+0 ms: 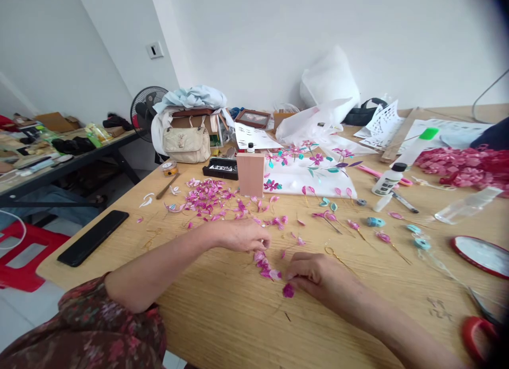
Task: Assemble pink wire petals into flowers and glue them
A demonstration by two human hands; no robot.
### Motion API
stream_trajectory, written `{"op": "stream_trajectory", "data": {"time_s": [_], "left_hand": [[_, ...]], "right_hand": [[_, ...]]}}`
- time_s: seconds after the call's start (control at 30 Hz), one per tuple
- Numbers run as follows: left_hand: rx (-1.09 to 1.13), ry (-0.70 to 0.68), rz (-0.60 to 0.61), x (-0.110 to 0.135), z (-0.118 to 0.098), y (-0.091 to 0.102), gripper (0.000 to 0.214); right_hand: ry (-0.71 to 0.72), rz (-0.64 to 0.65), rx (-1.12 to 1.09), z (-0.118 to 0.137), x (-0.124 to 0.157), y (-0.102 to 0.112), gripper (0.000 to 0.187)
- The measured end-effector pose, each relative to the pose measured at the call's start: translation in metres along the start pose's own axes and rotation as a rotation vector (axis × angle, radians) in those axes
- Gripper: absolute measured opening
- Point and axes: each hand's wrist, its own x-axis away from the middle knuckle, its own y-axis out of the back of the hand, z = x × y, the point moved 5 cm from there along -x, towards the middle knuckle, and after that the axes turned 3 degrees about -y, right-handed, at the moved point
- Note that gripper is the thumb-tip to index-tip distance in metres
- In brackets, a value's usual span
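Note:
My left hand (248,235) reaches over the table, its fingers bent down and pressed together at the upper end of a short row of pink petals (261,263). Whatever those fingertips hold is too small to make out. Opposite it, my right hand (314,271) is closed in a pinch by the lower end of that row. Just below its thumb shows a small dark magenta flower (288,290); I cannot tell whether it is held or lies on the wood. Behind my left hand spreads a loose heap of pink petals (209,196).
A wooden block (251,175) stands upright beyond the heap. A black phone (93,237) lies left. To the right are wired petals (356,226), a glue bottle (387,181), a clear spray bottle (467,205), a red-rimmed round dish (483,255) and red-handled scissors (475,337).

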Motion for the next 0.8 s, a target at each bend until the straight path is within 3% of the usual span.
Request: {"op": "stream_trajectory", "data": {"time_s": [0.07, 0.17, 0.23, 0.3, 0.43, 0.53, 0.67, 0.8], "left_hand": [[0.044, 0.006, -0.041, 0.003, 0.003, 0.005, 0.015], [0.130, 0.032, -0.193, 0.005, 0.009, 0.019, 0.013], [0.148, 0.062, -0.314, 0.004, 0.014, 0.028, 0.018], [0.136, 0.079, -0.404, 0.000, 0.017, 0.033, 0.026], [0.093, 0.112, -0.452, -0.004, 0.017, 0.039, 0.033], [0.032, 0.175, -0.520, 0.007, 0.022, 0.054, 0.020], [-0.199, 0.304, -0.590, 0.023, 0.040, 0.078, 0.016], [-0.288, 0.345, -0.547, 0.015, 0.064, 0.078, 0.018]], "right_hand": [[-0.077, -0.103, -0.032, -0.012, 0.004, 0.019, 0.022], [-0.326, -0.333, 0.063, -0.042, 0.018, 0.058, 0.015], [-0.481, -0.361, 0.198, -0.058, 0.027, 0.076, 0.015], [-0.570, -0.310, 0.292, -0.069, 0.032, 0.083, 0.016], [-0.579, -0.195, 0.330, -0.077, 0.031, 0.071, 0.015], [-0.574, -0.188, 0.327, -0.079, 0.026, 0.058, 0.010], [-0.597, -0.210, 0.359, -0.085, 0.022, 0.049, 0.009], [-0.608, -0.183, 0.403, -0.090, 0.020, 0.046, 0.015]]}}
